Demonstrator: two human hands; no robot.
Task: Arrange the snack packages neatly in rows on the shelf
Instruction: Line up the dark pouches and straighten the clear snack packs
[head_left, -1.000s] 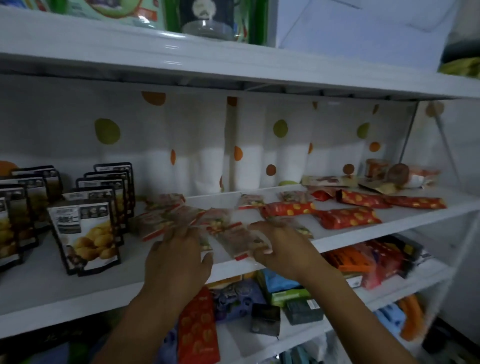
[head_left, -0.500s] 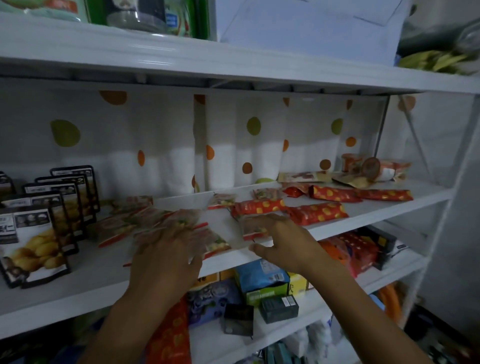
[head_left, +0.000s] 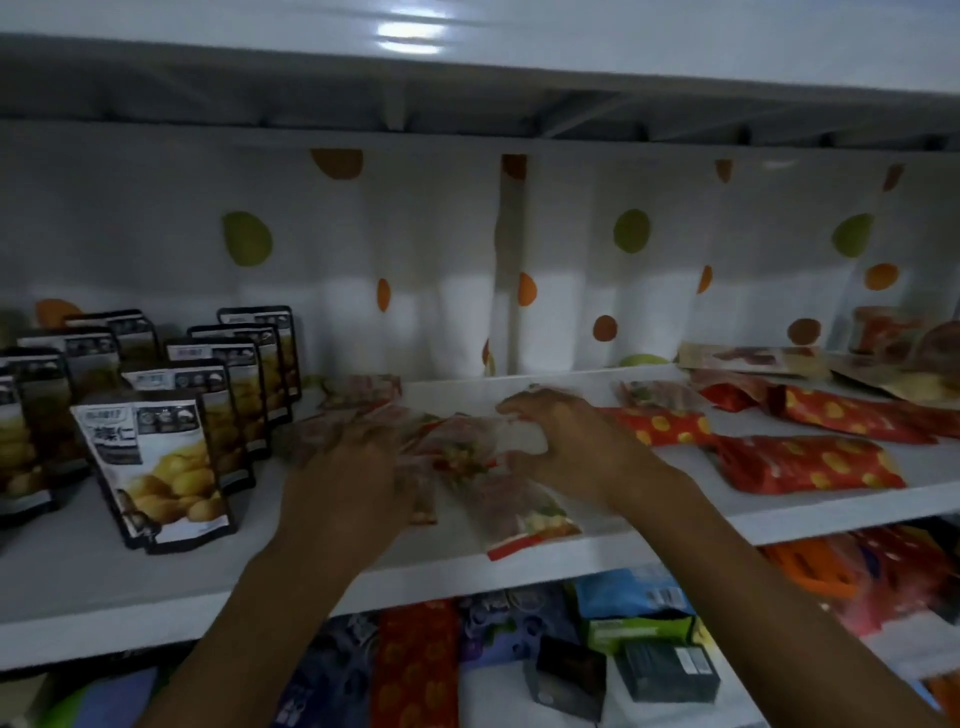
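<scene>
**Inspector:** Checking the head view: both hands are working in the loose pile of clear snack packets (head_left: 524, 512) mid-shelf, lying between the standing black pouches (head_left: 156, 467) and the flat red packets (head_left: 805, 465).

**Clerk:** Fingers?

**Inspector:** The right hand (head_left: 566, 447) is curling its fingers round one clear packet (head_left: 522, 441). The left hand (head_left: 343, 483) is lying over the pile, but blur is hiding its fingers, so I cannot tell whether they are gripping.

**Clerk:** Recommendation?

**Inspector:** In my judgement, the left should be pinning the pile while the right is drawing single packets free. Each should be going down flat and square to the front edge of the shelf (head_left: 779, 519). The packet nearest that edge is needing attention first.
</scene>
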